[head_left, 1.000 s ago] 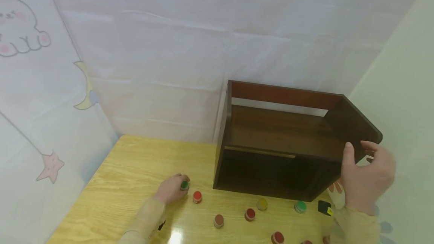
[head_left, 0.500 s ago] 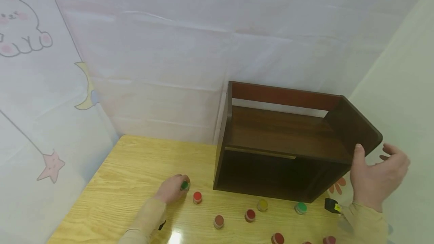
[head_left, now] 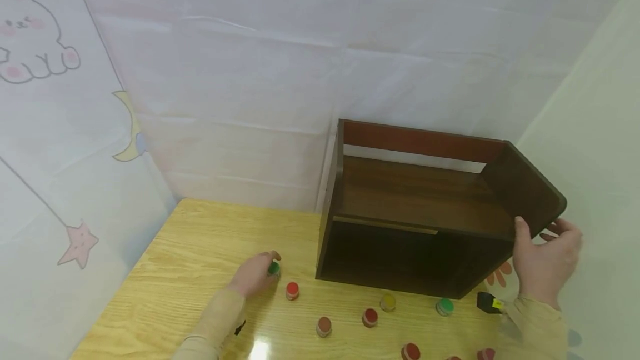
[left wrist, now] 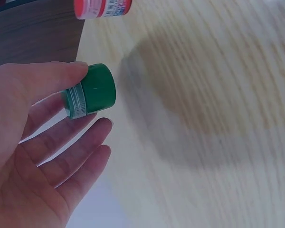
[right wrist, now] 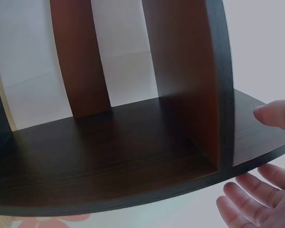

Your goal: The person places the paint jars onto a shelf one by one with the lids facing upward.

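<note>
Head: red jar (head_left: 292,291) stands near left hand (head_left: 252,274), shelf (head_left: 415,193).

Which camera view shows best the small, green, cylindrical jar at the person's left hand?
The left wrist view: the green jar appears large there, with its ribbed band visible. The head view shows it small, partly hidden by the left hand; the right wrist view does not show it.

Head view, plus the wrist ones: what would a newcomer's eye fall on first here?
The dark wooden shelf unit, big and dark at the right of the yellowish table, the right hand at its right front edge. Next, the green-lidded jar between the left hand's thumb and fingers, left of the shelf unit, and the bright red-lidded jar beside it.
</note>
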A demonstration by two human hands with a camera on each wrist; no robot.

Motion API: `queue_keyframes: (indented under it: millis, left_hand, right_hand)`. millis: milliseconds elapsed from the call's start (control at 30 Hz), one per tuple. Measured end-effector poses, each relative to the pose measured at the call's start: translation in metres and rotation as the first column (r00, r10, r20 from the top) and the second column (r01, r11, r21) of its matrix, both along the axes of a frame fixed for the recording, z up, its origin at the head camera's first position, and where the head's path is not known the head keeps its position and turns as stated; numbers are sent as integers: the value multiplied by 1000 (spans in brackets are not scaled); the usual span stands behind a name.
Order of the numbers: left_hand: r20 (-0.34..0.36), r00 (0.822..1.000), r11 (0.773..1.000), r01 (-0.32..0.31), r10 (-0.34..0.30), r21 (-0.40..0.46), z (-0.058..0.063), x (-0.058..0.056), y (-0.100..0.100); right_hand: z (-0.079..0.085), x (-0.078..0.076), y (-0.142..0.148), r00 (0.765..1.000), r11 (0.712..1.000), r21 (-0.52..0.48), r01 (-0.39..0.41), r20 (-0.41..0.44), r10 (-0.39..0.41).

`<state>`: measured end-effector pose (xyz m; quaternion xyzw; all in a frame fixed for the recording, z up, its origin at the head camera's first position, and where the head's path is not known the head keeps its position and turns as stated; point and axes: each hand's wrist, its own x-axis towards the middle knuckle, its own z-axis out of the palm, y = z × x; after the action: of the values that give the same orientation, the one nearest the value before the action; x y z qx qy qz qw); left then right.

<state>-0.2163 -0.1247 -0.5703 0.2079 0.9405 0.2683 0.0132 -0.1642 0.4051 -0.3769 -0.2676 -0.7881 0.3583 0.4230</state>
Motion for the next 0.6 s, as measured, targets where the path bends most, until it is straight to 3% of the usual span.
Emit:
queue_keyframes:
  millis: [267,600]
  left_hand:
    - [-40,999,1000,29,-29,-4,9,-3,2]
    - [-90,995,999,44,-41,22,39,-8,9]
  right_hand:
    - [-12,-5,5,999,999,-13,-29,35,29]
    - [-20,-6,5,998,996,81,-31,65,26]
